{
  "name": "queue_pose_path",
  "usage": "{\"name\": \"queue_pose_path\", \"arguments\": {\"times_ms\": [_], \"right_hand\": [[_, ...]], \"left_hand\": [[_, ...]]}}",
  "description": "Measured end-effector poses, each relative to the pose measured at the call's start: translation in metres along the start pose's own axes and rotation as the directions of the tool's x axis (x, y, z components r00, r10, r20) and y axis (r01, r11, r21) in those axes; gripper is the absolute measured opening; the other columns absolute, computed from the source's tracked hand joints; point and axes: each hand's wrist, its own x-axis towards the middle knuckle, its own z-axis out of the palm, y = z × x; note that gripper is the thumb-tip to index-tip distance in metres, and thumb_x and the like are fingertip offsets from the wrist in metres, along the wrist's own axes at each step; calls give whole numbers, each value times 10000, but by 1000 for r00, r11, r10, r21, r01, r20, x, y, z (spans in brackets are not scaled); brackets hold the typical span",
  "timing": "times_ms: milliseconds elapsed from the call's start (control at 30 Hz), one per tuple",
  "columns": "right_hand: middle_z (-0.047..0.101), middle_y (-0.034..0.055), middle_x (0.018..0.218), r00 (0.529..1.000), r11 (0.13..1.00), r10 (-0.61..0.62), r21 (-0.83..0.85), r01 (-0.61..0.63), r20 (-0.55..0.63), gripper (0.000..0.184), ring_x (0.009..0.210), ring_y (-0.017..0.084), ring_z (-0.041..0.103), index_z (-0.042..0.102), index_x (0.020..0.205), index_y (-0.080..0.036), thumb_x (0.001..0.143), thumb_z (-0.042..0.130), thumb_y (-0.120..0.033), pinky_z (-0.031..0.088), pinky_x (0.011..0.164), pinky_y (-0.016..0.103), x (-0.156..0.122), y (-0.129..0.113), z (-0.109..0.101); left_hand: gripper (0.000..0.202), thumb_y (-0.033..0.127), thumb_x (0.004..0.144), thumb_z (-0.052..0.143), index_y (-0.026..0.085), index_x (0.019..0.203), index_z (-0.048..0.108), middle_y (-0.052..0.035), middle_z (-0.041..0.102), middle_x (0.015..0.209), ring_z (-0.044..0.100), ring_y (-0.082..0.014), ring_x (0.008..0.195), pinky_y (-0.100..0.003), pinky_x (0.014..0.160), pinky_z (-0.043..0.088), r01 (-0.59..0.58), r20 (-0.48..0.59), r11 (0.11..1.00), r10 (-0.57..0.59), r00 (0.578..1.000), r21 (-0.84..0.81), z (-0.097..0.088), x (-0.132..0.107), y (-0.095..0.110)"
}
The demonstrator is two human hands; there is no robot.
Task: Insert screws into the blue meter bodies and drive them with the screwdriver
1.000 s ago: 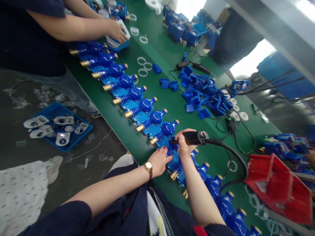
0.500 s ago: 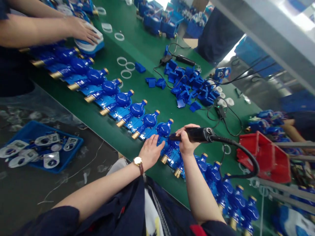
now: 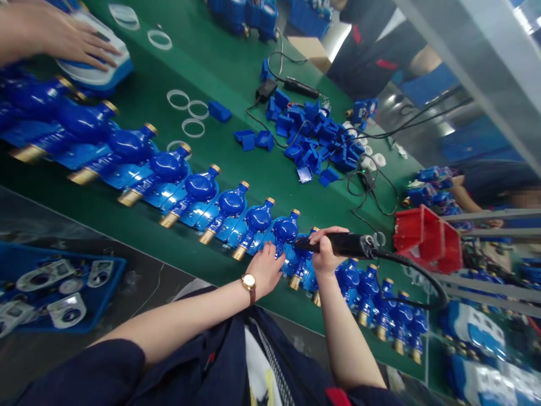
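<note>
My right hand (image 3: 327, 255) is wrapped round a black power screwdriver (image 3: 349, 245) with a thick cable at its rear. Its tip points left at a blue water meter body (image 3: 285, 229) with brass threaded ends. On the lower part of that body my left hand (image 3: 267, 272) lies with curled fingers, close to the screwdriver tip. The tip's exact contact point is hidden. More such bodies (image 3: 231, 202) stand in a diagonal row to both sides, on light blue plates (image 3: 198, 213).
Across the green table (image 3: 228, 73) lie loose blue plastic pieces (image 3: 304, 127), white rings (image 3: 193, 127) and a second screwdriver (image 3: 301, 87). A red bin (image 3: 422, 239) stands right. At far left a co-worker's hand (image 3: 71, 36) rests on a white-and-blue housing (image 3: 101, 56). A blue crate (image 3: 114, 282) sits below.
The view has shifted, so the row and the co-worker's hand sit differently in the picture. My left fingers have drawn closer together on the body. The screwdriver stays in my right hand.
</note>
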Motion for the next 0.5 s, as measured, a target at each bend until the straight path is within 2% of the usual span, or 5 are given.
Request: {"name": "queue_pose_path", "arguments": {"times_ms": [200, 500], "right_hand": [[532, -97, 519, 999, 1000, 5, -8, -5, -32, 199, 430, 80, 503, 456, 808, -209, 712, 622, -263, 469, 521, 272, -5, 2, 2], [543, -94, 525, 1000, 1000, -11, 25, 11, -26, 178, 438, 84, 509, 470, 822, -208, 709, 608, -218, 471, 521, 272, -7, 9, 1]], "left_hand": [[529, 321, 788, 574, 148, 1274, 458, -222, 431, 1266, 362, -362, 1208, -447, 907, 399, -48, 21, 998, 48, 999, -30, -1, -1, -5], [538, 317, 766, 584, 162, 1266, 457, -185, 432, 1257, 338, -344, 1226, -447, 959, 368, -46, 4, 998, 47, 999, -50, 2, -2, -6]]}}
